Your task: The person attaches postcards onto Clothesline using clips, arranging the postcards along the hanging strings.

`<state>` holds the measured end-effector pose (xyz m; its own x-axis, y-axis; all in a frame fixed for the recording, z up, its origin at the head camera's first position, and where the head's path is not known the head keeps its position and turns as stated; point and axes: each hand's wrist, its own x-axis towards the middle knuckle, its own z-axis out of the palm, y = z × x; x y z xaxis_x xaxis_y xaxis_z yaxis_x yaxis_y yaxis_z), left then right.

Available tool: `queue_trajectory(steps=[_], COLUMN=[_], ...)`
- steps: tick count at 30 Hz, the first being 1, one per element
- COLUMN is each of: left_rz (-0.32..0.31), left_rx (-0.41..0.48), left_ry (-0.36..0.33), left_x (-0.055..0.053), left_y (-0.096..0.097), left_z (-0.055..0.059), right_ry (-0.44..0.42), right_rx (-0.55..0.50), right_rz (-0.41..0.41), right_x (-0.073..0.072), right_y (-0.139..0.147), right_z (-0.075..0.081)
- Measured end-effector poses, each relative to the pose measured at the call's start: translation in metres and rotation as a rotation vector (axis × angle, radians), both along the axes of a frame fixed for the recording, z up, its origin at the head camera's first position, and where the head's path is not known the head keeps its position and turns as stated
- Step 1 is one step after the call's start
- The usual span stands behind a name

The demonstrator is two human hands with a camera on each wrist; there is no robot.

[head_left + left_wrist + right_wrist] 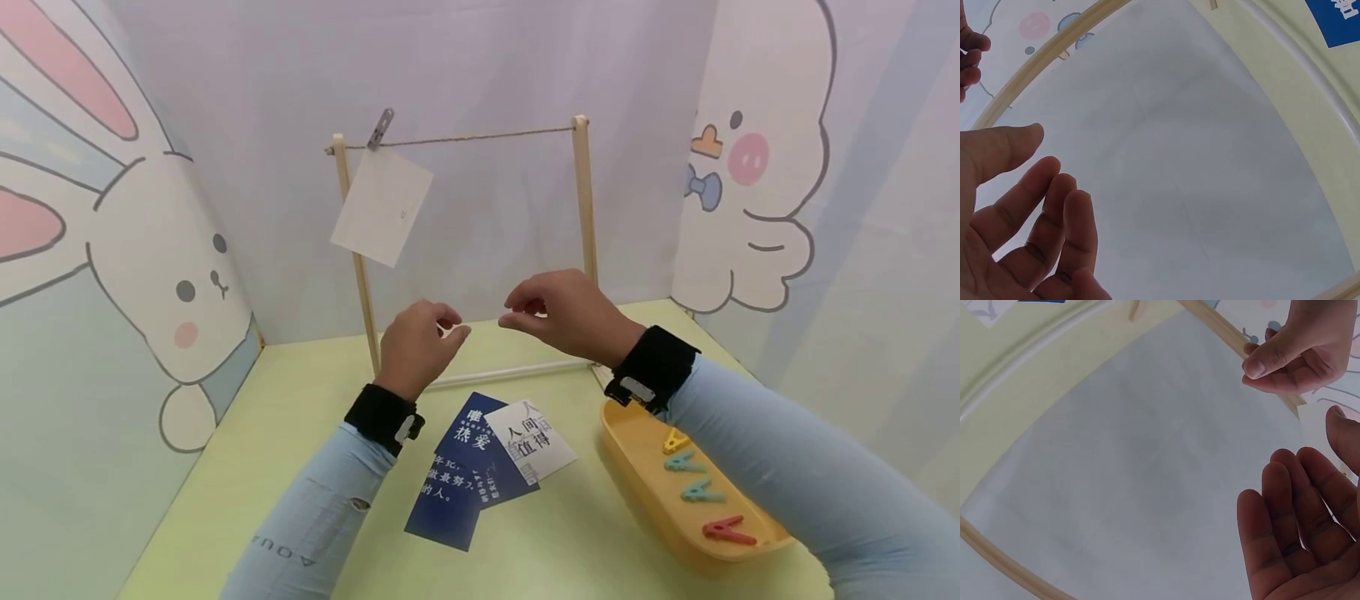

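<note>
My left hand point(415, 350) hovers in front of the wooden frame's point(585, 200) lower left, fingers loosely bent and nothing in them. Facing it across a small gap is my right hand point(573, 317), also loosely bent; the right wrist view shows its fingers point(1279, 515) relaxed, with nothing held. A twine line point(487, 137) runs between the frame's posts. From its left end hangs a white card point(382, 208), tilted, under a grey clothespin point(381, 129). Below the hands, blue cards point(442, 521) with white writing and one white card with dark writing point(534, 443) overlap on the table.
At the right stands a yellow tray point(637, 492) holding several clothespins, among them a red one point(727, 530) and a teal one point(703, 492). My right forearm passes over part of it. A white bar point(510, 372) crosses the frame's bottom. Printed wall panels enclose the table.
</note>
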<state>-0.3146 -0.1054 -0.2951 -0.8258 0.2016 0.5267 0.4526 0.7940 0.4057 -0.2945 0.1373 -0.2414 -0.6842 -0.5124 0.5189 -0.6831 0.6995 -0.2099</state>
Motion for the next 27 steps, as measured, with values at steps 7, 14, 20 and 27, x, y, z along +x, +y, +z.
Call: queue_trajectory(steps=[7,14,20,27], left_rz=[-0.005,-0.019,-0.034,-0.035], left_rx=[-0.025,-0.027,-0.024,-0.024], left_ry=[-0.049,-0.063,-0.081,-0.118], left_x=[0.001,0.001,-0.001,0.001], left_y=[0.007,0.01,0.014,0.019], left_z=[-0.015,-0.03,-0.043,-0.056], right_ry=[-0.084,-0.128,-0.157,-0.188], right_rx=[0.0,0.005,0.002,-0.009], right_rz=[-0.054,-0.095,-0.155,-0.157], right_x=[0.001,-0.004,-0.005,-0.002], right_y=[0.014,0.026,0.038,0.048], right_z=[-0.012,-0.029,-0.038,-0.049])
